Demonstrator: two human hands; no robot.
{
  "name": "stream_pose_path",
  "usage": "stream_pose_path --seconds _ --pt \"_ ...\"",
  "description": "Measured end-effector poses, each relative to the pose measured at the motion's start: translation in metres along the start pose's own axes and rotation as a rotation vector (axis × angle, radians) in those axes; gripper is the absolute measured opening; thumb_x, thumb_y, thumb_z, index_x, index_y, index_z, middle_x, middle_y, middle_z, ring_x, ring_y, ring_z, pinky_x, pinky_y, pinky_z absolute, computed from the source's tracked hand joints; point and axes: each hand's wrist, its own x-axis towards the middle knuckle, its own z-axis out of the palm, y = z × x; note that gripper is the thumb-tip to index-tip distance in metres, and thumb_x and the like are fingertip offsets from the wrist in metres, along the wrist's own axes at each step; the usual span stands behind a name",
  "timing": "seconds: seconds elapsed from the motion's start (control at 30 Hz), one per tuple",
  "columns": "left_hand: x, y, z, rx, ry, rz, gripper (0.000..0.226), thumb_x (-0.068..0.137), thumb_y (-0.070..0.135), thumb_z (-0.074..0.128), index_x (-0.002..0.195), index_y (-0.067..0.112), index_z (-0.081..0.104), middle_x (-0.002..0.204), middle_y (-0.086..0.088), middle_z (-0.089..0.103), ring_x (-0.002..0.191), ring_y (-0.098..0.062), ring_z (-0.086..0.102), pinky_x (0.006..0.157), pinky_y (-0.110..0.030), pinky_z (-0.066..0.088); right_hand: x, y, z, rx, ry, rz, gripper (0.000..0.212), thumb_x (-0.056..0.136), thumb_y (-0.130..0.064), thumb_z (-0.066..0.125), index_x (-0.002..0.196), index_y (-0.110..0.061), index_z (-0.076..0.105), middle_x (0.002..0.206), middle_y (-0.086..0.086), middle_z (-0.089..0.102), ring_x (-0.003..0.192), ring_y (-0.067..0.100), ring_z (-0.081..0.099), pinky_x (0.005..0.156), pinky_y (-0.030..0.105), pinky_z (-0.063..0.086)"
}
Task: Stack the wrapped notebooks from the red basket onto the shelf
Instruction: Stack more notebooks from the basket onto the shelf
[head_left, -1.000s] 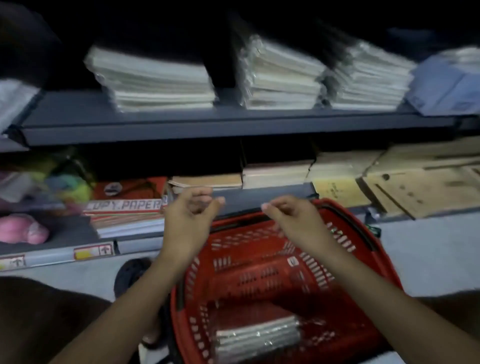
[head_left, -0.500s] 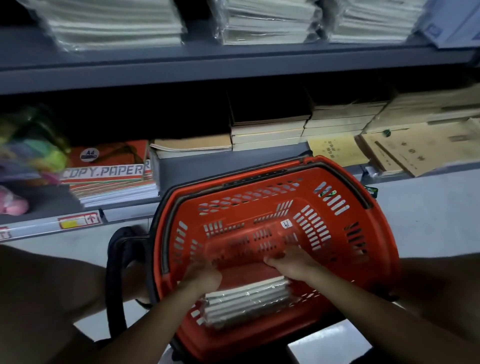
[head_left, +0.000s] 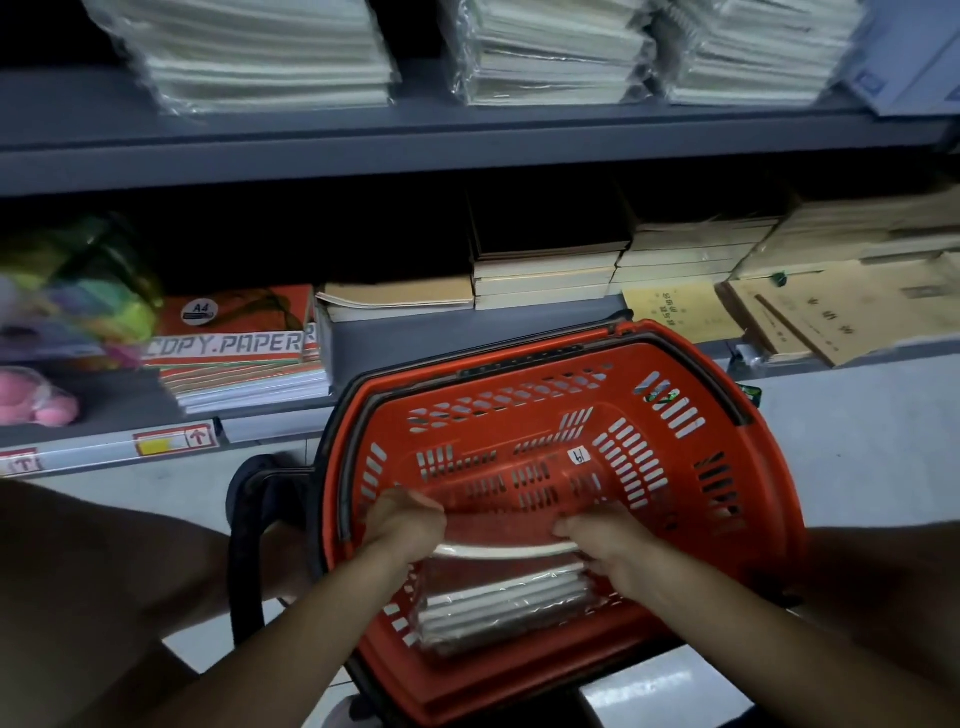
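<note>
Wrapped notebooks (head_left: 506, 605) lying flat in the near end of the red basket (head_left: 727, 467), long axis running left to right. Left hand (head_left: 405, 522) and right hand (head_left: 605, 540) curled around the top bundle's far edge, 1 at each end. Above, grey shelf (head_left: 467, 132) already holding 3 wrapped stacks, dim store aisle around.

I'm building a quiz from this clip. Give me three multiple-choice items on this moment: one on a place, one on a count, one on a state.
1. Where is the wrapped notebook pack?
A on the top shelf
B in the red basket
C on the floor

2. How many wrapped stacks are on the top shelf?
A one
B three
C six

3. What are the hands doing?
A gripping the pack
B hanging idle
C holding the basket handle

B: it lies inside the basket.
B: three stacks show.
A: left hand and right hand curl around its ends.
</note>
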Motion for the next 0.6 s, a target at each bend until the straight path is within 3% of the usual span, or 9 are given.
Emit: stream_pose_path --seconds 0.07,0.13,0.23,0.37,0.43,0.5,0.6 --pt "-0.007 0.008 -0.01 -0.129 -0.036 -0.006 0.022 0.084 -0.002 0.064 0.07 0.014 0.062 0.08 -0.004 0.062 0.06 -0.014 0.051 0.064 -0.028 0.05 -0.016 -0.015 -0.008 0.119 0.025 -0.011 0.008 0.091 -0.003 0.063 0.089 -0.011 0.064 0.092 0.008 0.068 0.084 0.029 0.067 0.078 0.041 0.056" --pt "-0.025 0.02 -0.02 -0.319 -0.066 0.011 0.019 0.076 -0.013 0.063 0.079 0.005 0.07 0.071 -0.007 0.064 0.05 -0.014 0.048 0.051 -0.021 0.046 -0.035 -0.032 -0.018 0.244 0.052 -0.066 0.013 0.094 0.001 0.055 0.101 -0.008 0.062 0.098 0.01 0.067 0.078 0.032 0.07 0.074 0.043 0.061" --pt "-0.052 0.04 -0.037 -0.537 -0.071 0.098 0.014 0.066 -0.007 0.067 0.069 0.006 0.068 0.054 -0.004 0.055 0.043 -0.013 0.04 0.057 -0.023 0.04 -0.072 -0.055 -0.034 0.408 0.071 -0.187 0.015 0.097 0.004 0.05 0.098 -0.001 0.063 0.094 0.013 0.07 0.06 0.033 0.072 0.052 0.038 0.062" --pt "-0.089 0.067 -0.061 -0.733 -0.119 0.259 0.029 0.072 -0.003 0.066 0.062 0.017 0.046 0.046 0.004 0.039 0.042 -0.011 0.037 0.047 -0.022 0.036 -0.129 -0.075 -0.05 0.499 0.069 -0.377 0.02 0.098 -0.001 0.051 0.098 0.002 0.07 0.093 0.016 0.077 0.068 0.033 0.075 0.064 0.038 0.062" --pt "-0.111 0.075 -0.074 -0.803 -0.192 0.322 0.024 0.065 0.007 0.073 0.069 0.015 0.051 0.055 -0.004 0.045 0.055 -0.021 0.046 0.059 -0.028 0.043 -0.156 -0.081 -0.059 0.566 0.077 -0.441 0.016 0.099 -0.005 0.053 0.1 0.002 0.067 0.09 0.022 0.076 0.063 0.033 0.07 0.061 0.039 0.06" --pt "-0.129 0.078 -0.086 -0.839 -0.274 0.382 0.033 0.057 0.015 0.079 0.082 0.011 0.057 0.073 -0.013 0.048 0.071 -0.026 0.051 0.068 -0.035 0.047 -0.181 -0.088 -0.066 0.645 0.079 -0.504 0.015 0.098 -0.01 0.057 0.107 0.002 0.063 0.094 0.024 0.072 0.061 0.031 0.066 0.051 0.035 0.055" --pt "-0.153 0.084 -0.102 -0.95 -0.308 0.493 0.022 0.077 0.003 0.07 0.098 0.003 0.061 0.082 -0.017 0.056 0.072 -0.025 0.057 0.061 -0.029 0.049 -0.208 -0.095 -0.068 0.711 0.078 -0.621 0.017 0.097 -0.013 0.059 0.108 -0.001 0.06 0.097 0.021 0.069 0.053 0.027 0.063 0.05 0.035 0.054"
